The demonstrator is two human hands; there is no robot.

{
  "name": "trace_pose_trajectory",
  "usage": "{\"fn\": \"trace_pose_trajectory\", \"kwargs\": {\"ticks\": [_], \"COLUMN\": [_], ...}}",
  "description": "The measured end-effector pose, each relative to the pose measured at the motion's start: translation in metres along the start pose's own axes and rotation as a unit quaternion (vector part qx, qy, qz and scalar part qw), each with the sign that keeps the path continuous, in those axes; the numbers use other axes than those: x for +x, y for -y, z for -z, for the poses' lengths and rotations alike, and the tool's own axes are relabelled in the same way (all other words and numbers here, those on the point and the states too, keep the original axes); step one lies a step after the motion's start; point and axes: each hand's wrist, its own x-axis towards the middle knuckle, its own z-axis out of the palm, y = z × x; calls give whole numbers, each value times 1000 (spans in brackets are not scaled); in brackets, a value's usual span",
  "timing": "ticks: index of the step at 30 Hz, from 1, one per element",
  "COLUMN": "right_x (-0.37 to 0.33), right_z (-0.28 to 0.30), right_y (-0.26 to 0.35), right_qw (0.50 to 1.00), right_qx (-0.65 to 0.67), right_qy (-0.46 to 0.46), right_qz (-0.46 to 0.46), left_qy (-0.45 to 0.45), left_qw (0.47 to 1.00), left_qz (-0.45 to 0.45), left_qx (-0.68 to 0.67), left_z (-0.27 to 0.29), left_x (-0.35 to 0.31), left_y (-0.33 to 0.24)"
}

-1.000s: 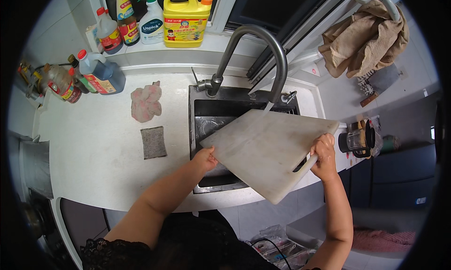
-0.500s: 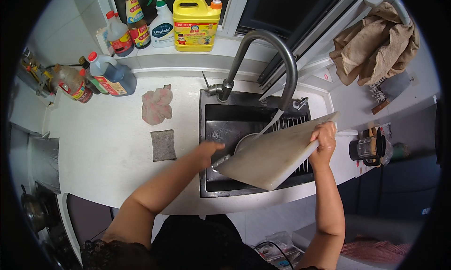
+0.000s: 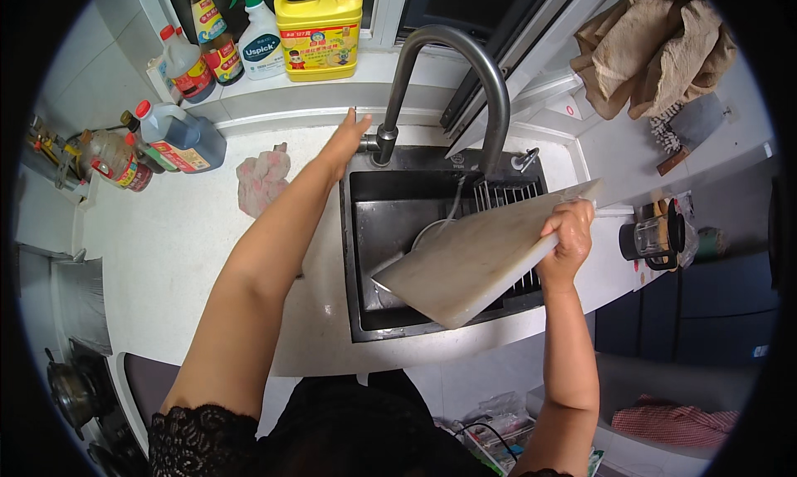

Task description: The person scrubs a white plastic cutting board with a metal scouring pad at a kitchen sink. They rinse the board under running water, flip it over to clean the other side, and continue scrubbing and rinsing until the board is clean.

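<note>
A large whitish cutting board (image 3: 490, 257) is tilted over the black sink (image 3: 347, 269), hiding much of its right side. My right hand (image 3: 571, 236) is closed around the board's upper right edge. My left hand (image 3: 344, 143) is raised by the lever at the left of the grey gooseneck faucet (image 3: 496, 91), fingers stretched out and apart. Whether they touch the lever is hard to make out. A thin stream of water (image 3: 457, 196) shows beneath the spout. Partly behind the board, a round pale rim (image 3: 427, 232) shows in the basin.
A wire rack (image 3: 506, 195) spans the sink's right side. On the counter lies a pinkish rag (image 3: 263, 181). Bottles stand at the left, including a dark jug (image 3: 187, 141); a yellow jug (image 3: 320, 37) and a spray bottle (image 3: 259, 37) line the sill. A blender (image 3: 652, 238) stands at right.
My left hand has moved from beside the board's lower left corner up to the faucet lever. The water stream looks thinner. The board stays tilted in my right hand.
</note>
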Motion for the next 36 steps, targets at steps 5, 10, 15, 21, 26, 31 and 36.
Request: {"fn": "trace_pose_trajectory", "kwargs": {"ticks": [5,10,15,21,26,31,36], "right_x": [-5,-10,-14,-24,-16,6,15], "right_z": [-8,-12,-19,-36,-46,-64,-97], "right_y": [17,48,84,117,156,203,241], "right_qw": [999,997,995,988,974,961,948], "right_qx": [0,-17,11,65,133,200,238], "right_qy": [15,20,7,-11,-8,-38,-54], "right_qz": [35,70,103,136,183,188,205], "left_qy": [257,406,321,236,183,79,-1], "left_qw": [964,891,835,858,908,939,978], "left_qz": [11,-49,-149,-140,-142,-135,-100], "left_qx": [65,198,421,434,348,307,183], "left_z": [-45,-78,-87,-59,-17,21,38], "left_x": [-113,-212,-257,-294,-329,-361,-383], "left_y": [-23,-64,-83,-69,-61,-42,-38]}}
